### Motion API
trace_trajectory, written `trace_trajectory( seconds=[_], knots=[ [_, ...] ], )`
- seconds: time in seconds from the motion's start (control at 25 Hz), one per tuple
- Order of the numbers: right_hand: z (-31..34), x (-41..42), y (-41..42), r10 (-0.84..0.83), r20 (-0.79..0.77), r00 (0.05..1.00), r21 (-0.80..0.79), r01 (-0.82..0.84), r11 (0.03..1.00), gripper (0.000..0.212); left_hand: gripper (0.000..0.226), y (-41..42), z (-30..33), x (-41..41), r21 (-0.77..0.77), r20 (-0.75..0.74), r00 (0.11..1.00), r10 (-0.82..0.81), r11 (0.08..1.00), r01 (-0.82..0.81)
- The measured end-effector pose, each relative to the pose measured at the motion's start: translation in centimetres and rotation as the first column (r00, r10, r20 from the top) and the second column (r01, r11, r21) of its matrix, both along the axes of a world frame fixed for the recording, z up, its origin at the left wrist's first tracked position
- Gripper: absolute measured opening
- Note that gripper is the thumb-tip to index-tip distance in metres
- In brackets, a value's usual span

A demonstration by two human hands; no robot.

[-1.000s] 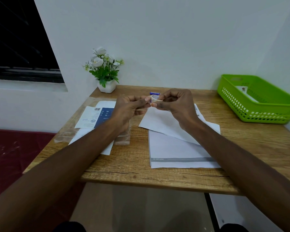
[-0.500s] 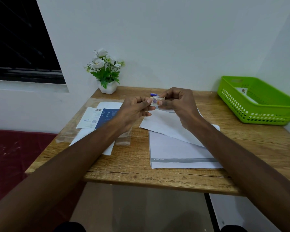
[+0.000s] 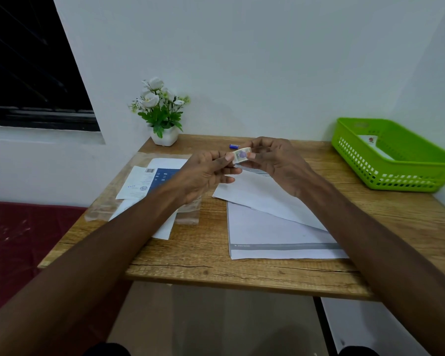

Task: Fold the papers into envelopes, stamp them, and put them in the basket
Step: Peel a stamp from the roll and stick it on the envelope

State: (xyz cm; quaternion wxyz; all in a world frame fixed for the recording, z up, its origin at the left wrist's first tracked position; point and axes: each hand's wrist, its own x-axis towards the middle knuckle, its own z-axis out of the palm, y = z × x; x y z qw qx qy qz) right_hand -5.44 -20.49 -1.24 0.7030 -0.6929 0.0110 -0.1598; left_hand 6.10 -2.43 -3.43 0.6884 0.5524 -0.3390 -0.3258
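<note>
A small pale stamp with a purple picture is pinched between both hands above the table's back half. My left hand grips its left edge with thumb and forefinger, and my right hand grips its right edge. Under my hands lies a white folded envelope, slanted over a larger white sheet with a grey band. At the table's right end stands the green basket, with a stamped envelope inside it.
On the left of the wooden table lies a clear plastic sleeve with papers and a blue-and-white printed sheet. A white pot of flowers stands at the back left. A small blue object lies behind my hands.
Both hands have stayed together at the same spot, working the stamp between the fingertips. The stamp now shows flatter and wider, with its picture facing me.
</note>
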Motion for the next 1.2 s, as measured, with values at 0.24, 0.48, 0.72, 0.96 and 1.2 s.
trace_trajectory(
  seconds=[0.24, 0.48, 0.72, 0.96, 1.2],
  knots=[
    [-0.6, -0.1, 1.2, -0.156, 0.024, 0.988, -0.076, 0.157, 0.985, 0.031, 0.026, 0.2, -0.2, 0.3, -0.002, 0.056, 0.998, 0.031, 1.000, -0.031],
    [-0.1, 0.1, 1.0, -0.110, -0.019, 0.994, 0.044, 0.111, 0.993, 0.034, 0.016, -0.1, -0.1, 0.0, -0.070, 0.067, 0.998, 0.017, 0.997, -0.013],
    [0.0, 0.2, 1.1, -0.100, -0.038, 0.994, 0.072, 0.102, 0.992, 0.033, 0.019, -0.1, -0.3, 0.2, -0.127, 0.045, 0.999, 0.024, 0.992, -0.018],
    [0.3, 0.1, 1.1, -0.075, -0.045, 0.996, 0.144, 0.080, 0.986, 0.029, 0.024, -0.3, -0.5, 0.4, -0.172, -0.005, 1.000, 0.005, 0.985, -0.006],
    [0.5, 0.0, 1.0, -0.029, -0.032, 0.999, 0.221, 0.035, 0.975, 0.026, 0.028, -0.3, -0.4, 0.3, -0.205, -0.044, 0.999, -0.015, 0.979, 0.005]
  ],
)
